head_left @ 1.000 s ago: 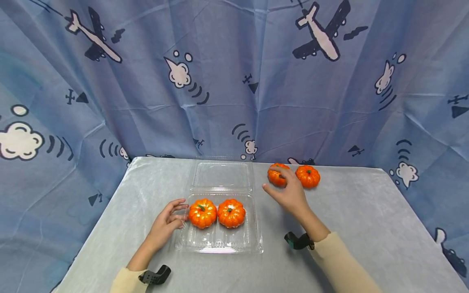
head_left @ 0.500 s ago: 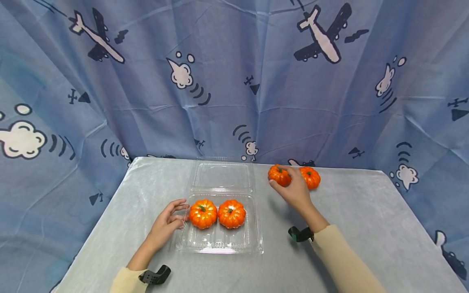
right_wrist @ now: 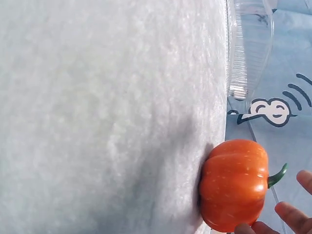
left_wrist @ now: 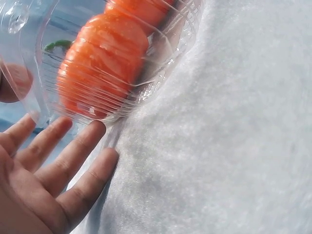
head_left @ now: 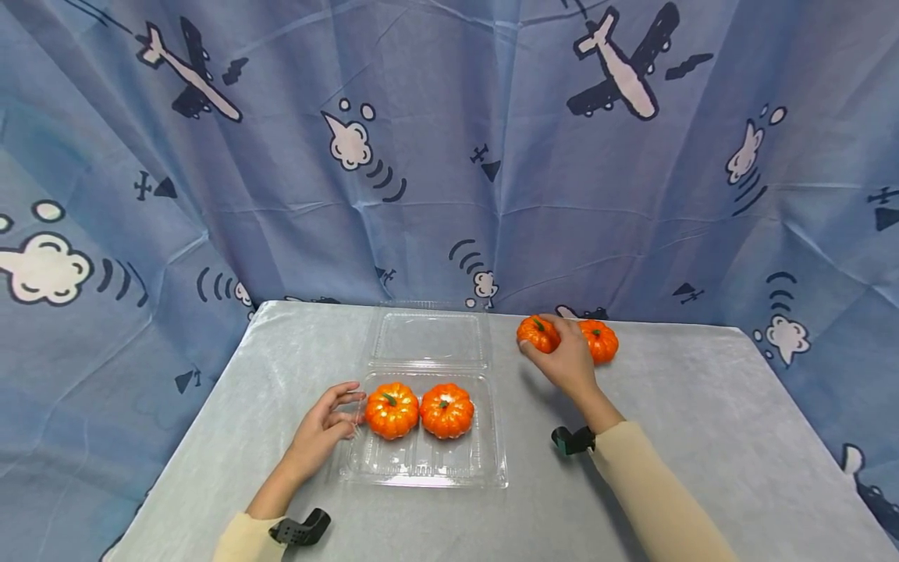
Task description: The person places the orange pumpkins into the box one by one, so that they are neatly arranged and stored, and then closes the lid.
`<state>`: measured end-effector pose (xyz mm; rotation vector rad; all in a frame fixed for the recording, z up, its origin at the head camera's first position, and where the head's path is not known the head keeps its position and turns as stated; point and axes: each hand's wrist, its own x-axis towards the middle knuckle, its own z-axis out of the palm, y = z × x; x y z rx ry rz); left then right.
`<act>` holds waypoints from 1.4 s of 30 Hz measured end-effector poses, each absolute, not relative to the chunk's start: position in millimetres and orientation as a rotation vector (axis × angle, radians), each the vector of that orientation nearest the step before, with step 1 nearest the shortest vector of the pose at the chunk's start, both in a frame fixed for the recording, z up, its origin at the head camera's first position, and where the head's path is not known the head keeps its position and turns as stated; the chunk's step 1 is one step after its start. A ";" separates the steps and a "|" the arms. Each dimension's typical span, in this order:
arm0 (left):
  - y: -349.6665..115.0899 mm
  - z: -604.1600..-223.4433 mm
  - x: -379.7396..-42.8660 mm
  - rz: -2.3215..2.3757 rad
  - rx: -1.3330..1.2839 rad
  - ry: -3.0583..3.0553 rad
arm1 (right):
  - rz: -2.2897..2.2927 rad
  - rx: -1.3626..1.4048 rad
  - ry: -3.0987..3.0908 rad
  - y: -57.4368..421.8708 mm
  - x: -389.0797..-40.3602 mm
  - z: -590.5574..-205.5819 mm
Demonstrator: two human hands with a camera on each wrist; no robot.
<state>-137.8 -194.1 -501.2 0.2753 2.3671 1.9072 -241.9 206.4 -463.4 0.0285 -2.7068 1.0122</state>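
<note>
In the head view, two orange toy pumpkins, the left one (head_left: 391, 410) and the right one (head_left: 447, 411), sit in a clear plastic clamshell container (head_left: 460, 468). My left hand (head_left: 319, 429) is at the container's left side; the left wrist view shows its straight fingers (left_wrist: 73, 156) spread along the ridged wall. At the back of the table, my right hand (head_left: 567, 361) reaches around a third pumpkin (head_left: 537, 334), thumb at its near side. In the right wrist view this pumpkin stands on the table, some fingertips right at its side, others apart near its green stem.
Another pumpkin (head_left: 601, 343) stands right beside the right hand, partly hidden by it. The container's lid (head_left: 428, 337) lies open toward the back of the grey-white table (head_left: 674, 421). A blue patterned curtain (head_left: 421, 156) hangs behind the table's far edge.
My right hand has moved slightly right and closed in around the back pumpkin, overlapping more of the pumpkin beside it. The left hand has stayed at the container.
</note>
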 end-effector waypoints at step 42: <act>-193.9 -501.0 -136.5 1.955 0.360 2.350 | 0.927 -0.030 -2.829 214.9 -263.8 -477.7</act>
